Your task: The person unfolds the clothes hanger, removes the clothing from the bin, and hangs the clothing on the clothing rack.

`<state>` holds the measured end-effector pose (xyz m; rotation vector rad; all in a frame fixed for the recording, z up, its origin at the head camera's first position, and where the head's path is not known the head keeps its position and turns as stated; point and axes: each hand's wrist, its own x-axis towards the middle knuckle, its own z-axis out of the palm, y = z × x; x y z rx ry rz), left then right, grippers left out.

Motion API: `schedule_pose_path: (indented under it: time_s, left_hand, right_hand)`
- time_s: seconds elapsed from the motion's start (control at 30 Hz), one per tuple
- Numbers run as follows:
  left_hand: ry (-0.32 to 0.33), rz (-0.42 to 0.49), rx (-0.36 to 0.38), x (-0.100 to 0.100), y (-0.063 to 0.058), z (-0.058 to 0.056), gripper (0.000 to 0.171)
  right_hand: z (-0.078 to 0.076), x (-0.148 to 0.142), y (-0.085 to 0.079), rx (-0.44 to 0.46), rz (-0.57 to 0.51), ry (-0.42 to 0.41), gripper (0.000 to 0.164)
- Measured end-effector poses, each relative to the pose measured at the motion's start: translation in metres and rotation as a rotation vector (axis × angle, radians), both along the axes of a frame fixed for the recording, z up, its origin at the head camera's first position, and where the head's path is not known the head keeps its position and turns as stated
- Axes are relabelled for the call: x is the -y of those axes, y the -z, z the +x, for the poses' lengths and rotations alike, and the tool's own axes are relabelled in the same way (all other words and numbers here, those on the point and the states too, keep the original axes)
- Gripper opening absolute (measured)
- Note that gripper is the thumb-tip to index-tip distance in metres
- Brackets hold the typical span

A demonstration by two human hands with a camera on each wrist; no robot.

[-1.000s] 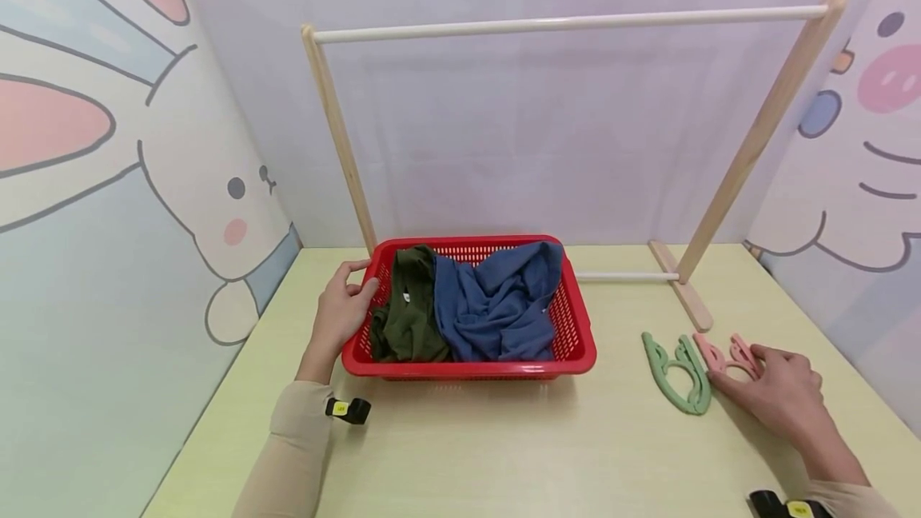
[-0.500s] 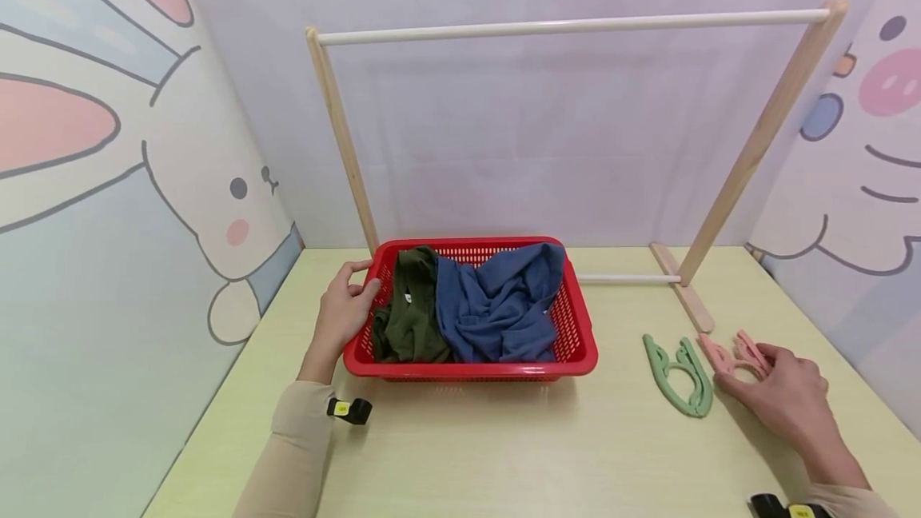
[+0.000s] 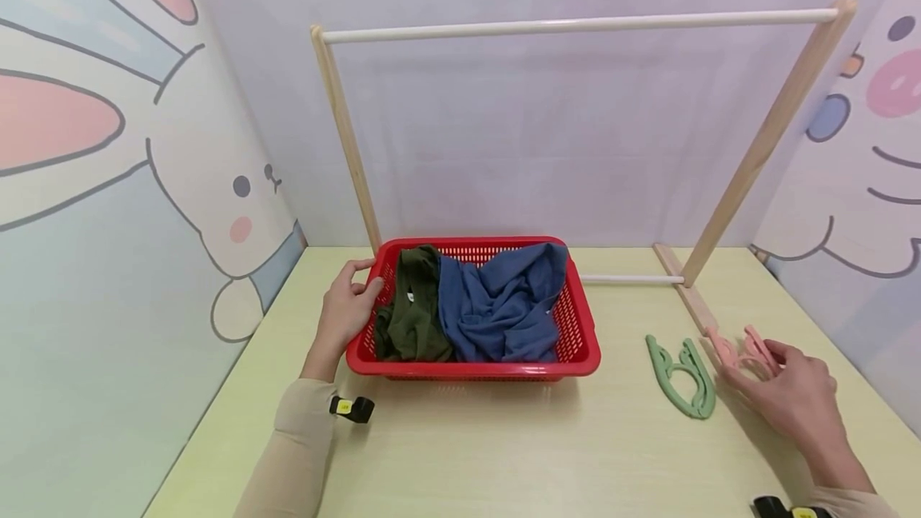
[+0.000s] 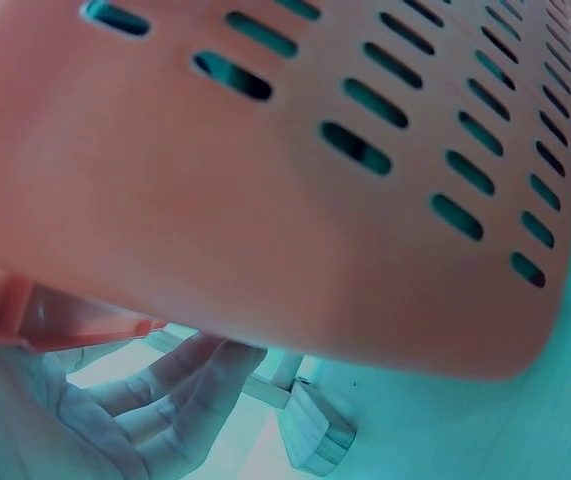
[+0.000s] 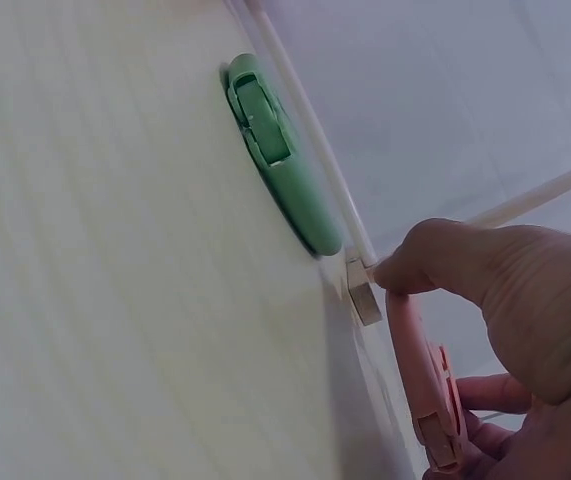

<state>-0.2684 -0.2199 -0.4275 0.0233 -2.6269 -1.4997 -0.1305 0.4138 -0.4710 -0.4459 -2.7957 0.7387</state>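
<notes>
The pink hanger (image 3: 728,353), pinched between the right hand's (image 3: 799,394) thumb and fingers at the table's (image 3: 460,454) right side, has shifted slightly right, widening its gap from the green hanger (image 5: 283,165), so it now seems free to handle alone. Farther left, the left hand (image 3: 344,310) grips the left rim of the red basket (image 3: 475,369).

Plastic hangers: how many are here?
2: a green plastic hanger on the pale yellow tabletop and a pink plastic hanger in the right hand. Any beneath the green and blue clothes would be hidden.
</notes>
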Motion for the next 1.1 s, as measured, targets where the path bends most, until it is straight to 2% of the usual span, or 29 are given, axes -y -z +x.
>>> schedule_pose_path:
  time_s: [0.23,0.57,0.83,1.1]
  left_hand:
    - [-0.001,0.01,0.007,0.0,0.001,-0.001,0.051]
    - [0.0,0.01,0.009,0.001,0.001,0.0,0.051]
    - [0.001,0.027,0.012,-0.003,0.0,0.001,0.051]
    - [-0.013,0.04,0.023,-0.002,-0.001,0.001,0.052]
  right_hand:
    - [0.001,0.002,-0.005,-0.02,-0.023,0.007,0.097]
    - [-0.009,0.02,-0.025,-0.144,-0.034,-0.019,0.099]
    - [-0.035,0.048,-0.066,-0.253,0.006,-0.092,0.094]
    - [-0.064,0.098,-0.109,-0.345,-0.081,-0.168,0.093]
